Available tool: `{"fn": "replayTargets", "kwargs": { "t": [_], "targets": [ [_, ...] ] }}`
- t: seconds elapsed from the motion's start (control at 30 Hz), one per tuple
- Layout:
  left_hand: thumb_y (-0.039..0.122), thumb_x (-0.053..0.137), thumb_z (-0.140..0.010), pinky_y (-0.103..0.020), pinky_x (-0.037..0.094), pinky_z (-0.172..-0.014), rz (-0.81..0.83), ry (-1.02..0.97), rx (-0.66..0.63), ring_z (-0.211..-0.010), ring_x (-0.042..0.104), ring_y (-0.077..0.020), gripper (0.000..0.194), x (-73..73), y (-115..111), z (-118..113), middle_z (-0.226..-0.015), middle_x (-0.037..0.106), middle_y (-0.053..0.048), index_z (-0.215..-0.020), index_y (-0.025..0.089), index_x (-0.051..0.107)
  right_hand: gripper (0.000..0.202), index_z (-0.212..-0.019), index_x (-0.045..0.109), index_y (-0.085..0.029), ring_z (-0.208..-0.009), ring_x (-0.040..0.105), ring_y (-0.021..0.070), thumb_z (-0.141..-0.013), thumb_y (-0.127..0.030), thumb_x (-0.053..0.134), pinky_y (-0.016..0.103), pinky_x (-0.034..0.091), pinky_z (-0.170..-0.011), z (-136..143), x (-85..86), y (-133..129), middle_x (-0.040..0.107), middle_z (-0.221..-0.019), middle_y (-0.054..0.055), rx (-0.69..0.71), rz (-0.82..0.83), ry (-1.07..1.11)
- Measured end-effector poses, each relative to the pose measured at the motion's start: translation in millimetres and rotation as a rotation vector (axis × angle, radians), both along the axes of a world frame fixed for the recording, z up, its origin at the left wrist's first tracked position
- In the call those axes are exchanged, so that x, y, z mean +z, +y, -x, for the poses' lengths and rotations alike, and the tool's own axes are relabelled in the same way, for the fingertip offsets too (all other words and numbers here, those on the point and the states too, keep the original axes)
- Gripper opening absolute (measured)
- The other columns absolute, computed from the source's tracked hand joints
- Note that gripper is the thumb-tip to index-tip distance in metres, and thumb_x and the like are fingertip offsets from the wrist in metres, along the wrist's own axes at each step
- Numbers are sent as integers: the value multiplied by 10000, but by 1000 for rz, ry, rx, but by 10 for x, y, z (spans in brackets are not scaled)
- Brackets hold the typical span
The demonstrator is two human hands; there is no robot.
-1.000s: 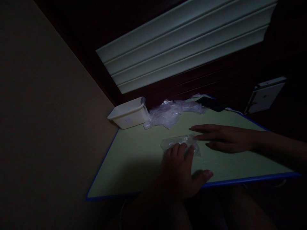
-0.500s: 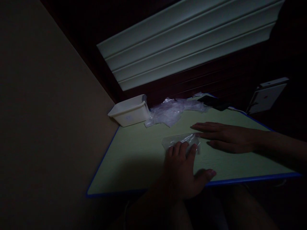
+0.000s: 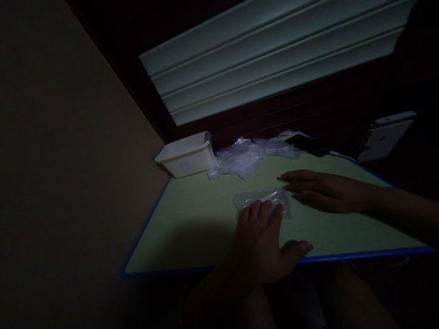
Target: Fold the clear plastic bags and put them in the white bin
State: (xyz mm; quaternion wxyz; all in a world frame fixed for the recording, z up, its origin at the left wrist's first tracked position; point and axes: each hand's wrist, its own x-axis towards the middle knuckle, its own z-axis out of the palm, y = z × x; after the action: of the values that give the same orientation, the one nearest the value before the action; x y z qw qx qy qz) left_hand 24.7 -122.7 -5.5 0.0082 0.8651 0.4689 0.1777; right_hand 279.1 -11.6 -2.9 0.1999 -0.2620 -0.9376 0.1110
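Observation:
A clear plastic bag (image 3: 252, 197) lies flat on the pale green table (image 3: 192, 210). My left hand (image 3: 262, 240) rests over the bag's near side with fingers spread and the thumb stretched out to the right; the fingertips press on the plastic. To the right, my right hand (image 3: 325, 189) is held out flat and palm down, its fingers pointing left. Its fingertips reach the bag's upper right corner; whether they touch it I cannot tell. Neither hand grasps anything. The scene is dim.
A white plastic bin (image 3: 187, 157) stands at the table's back left corner. Beside it lies a heap of crumpled clear plastic bags (image 3: 245, 157). A dark flat object (image 3: 310, 145) sits at the back right, and a white box (image 3: 386, 139) is beyond the right edge.
My right hand's fingers have drawn slightly closer together and lifted or slid a little away from the bag. My left hand stays on the bag; the view has shifted slightly.

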Motion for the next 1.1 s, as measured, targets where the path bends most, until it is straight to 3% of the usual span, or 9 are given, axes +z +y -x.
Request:
{"fn": "replayTargets", "kwargs": {
  "t": [0.2,0.27,0.4,0.57,0.67,0.73,0.83,0.9,1.1],
  "targets": [
    [746,360,-827,-511,332,-1062,1,-4,-3,-1253,411,-317,793,13,0,2,-1396,473,-120,-1391,196,451,610,-1503,305,-277,-1415,301,289,-928,-323,504,509,305,-1132,86,9,-38,328,-1556,56,-22,0,-4],
    [739,373,-827,-521,333,-1056,-1,-19,-5,-1252,414,-325,783,2,5,3,-1389,479,-125,-1383,195,461,595,-1491,333,-282,-1429,263,295,-926,-346,511,521,278,-1143,127,1,-48,297,-1568,41,14,-3,-19],
    [736,379,-827,-531,338,-1046,-2,-35,-8,-1249,418,-329,776,-19,9,1,-1379,488,-126,-1382,200,463,456,-1395,503,-267,-1410,309,295,-946,-342,482,525,282,-1143,136,-37,-22,373,-1529,42,-17,-31,-25],
    [751,357,-824,-520,333,-1057,6,-27,10,-1257,408,-321,798,-15,2,-8,-1397,473,-123,-1391,198,453,575,-1490,332,-267,-1423,280,290,-942,-334,490,524,295,-1140,117,-56,1,314,-1558,49,-28,-43,-18],
    [748,361,-826,-509,328,-1066,15,-21,-2,-1265,403,-318,798,1,-5,-7,-1399,471,-122,-1392,193,451,532,-1454,410,-276,-1418,287,300,-935,-341,503,522,289,-1143,118,-66,10,328,-1549,39,6,-58,-12],
    [743,361,-829,-501,330,-1068,11,-23,-4,-1271,398,-314,795,11,-8,-6,-1396,474,-121,-1394,190,447,521,-1441,435,-274,-1403,320,305,-931,-354,507,520,292,-1141,117,-68,7,365,-1531,43,-43,-54,20],
    [747,365,-825,-506,337,-1066,8,-21,1,-1270,403,-316,795,20,-8,-8,-1392,478,-119,-1394,197,445,612,-1499,314,-279,-1400,328,303,-927,-366,510,520,311,-1130,128,-49,-33,341,-1546,54,-99,-40,35],
    [753,368,-819,-516,341,-1064,9,-16,3,-1268,410,-319,799,21,-6,-12,-1393,478,-121,-1391,201,447,659,-1521,247,-284,-1409,310,301,-923,-363,513,515,316,-1127,148,-32,-74,303,-1564,57,-60,-22,13],
    [753,396,-805,-587,240,-1119,-62,-32,16,-1366,321,-354,847,6,-39,38,-1477,393,-154,-1418,169,398,621,-1505,286,-327,-1391,342,308,-927,-384,504,521,320,-1125,177,-41,-107,345,-1545,26,-25,53,50]
  ]
}}
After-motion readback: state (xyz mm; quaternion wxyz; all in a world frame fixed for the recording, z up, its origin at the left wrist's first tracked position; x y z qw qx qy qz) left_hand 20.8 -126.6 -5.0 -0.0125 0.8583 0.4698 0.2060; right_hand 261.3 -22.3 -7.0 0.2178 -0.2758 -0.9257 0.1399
